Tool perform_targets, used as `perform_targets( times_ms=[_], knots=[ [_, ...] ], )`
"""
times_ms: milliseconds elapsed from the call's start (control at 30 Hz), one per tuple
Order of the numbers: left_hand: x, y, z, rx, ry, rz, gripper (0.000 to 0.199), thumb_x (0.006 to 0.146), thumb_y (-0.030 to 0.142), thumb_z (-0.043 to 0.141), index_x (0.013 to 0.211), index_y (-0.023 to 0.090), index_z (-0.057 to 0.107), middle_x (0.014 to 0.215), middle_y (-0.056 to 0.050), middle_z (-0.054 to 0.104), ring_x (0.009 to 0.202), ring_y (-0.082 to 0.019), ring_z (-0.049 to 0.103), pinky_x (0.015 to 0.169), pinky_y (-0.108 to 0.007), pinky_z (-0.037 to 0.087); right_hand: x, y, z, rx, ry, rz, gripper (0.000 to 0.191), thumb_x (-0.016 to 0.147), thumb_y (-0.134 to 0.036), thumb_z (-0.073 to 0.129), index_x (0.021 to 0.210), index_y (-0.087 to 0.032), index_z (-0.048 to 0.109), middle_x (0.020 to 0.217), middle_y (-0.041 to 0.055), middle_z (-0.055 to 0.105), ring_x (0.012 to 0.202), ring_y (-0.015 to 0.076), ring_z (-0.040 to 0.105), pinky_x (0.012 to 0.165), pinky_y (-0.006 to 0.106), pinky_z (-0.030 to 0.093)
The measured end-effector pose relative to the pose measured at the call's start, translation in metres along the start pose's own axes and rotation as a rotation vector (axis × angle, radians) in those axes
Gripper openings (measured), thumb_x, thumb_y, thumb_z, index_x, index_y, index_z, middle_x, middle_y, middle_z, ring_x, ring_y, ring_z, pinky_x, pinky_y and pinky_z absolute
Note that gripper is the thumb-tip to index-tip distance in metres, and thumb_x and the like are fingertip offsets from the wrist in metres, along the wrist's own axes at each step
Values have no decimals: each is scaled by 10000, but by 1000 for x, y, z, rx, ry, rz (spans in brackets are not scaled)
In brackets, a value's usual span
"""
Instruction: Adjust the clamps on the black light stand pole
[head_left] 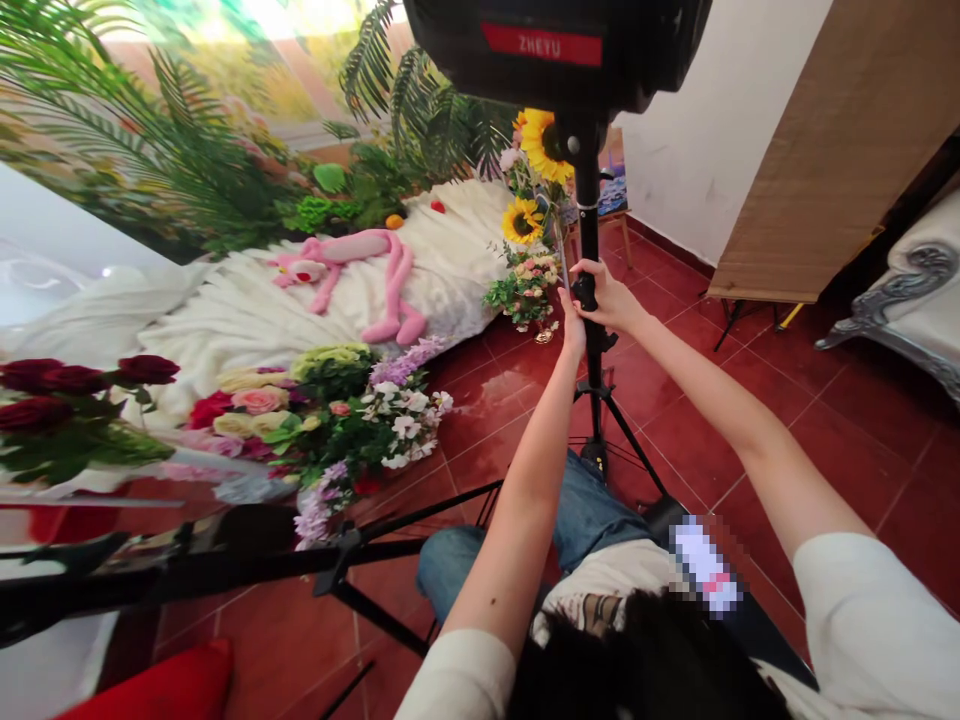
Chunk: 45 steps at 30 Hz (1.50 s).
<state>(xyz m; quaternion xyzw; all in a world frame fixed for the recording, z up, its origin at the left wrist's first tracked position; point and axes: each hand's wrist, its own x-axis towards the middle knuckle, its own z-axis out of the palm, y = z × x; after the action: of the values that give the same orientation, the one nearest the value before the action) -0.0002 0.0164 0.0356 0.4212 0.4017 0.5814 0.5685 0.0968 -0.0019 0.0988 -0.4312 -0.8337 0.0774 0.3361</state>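
A black light stand stands upright before me, its pole running up to a black lamp head marked ZHEYU. My right hand is closed around the pole from the right, at a black clamp knob. On the pole's left side, just below that knob, my left hand grips the stand too. Its fingers are partly hidden. Sunflowers rise right behind the pole, close to my hands.
A pink panther plush lies on a white cloth. Bunches of flowers and dark red roses are at left. A second black stand crosses low on the left. Brown backdrop and carved sofa are at right.
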Motion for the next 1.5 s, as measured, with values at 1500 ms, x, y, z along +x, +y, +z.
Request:
perform_targets(
  times_ms=[1500],
  knots=[
    [-5, -5, 4, -159, -99, -56, 827, 854, 830, 120, 604, 172, 552, 509, -40, 551, 468, -113, 547, 518, -240, 475, -90, -7, 8, -169, -157, 451, 466, 982, -522, 424, 823, -176, 694, 825, 91, 732, 783, 210, 655, 634, 267, 331]
  ],
)
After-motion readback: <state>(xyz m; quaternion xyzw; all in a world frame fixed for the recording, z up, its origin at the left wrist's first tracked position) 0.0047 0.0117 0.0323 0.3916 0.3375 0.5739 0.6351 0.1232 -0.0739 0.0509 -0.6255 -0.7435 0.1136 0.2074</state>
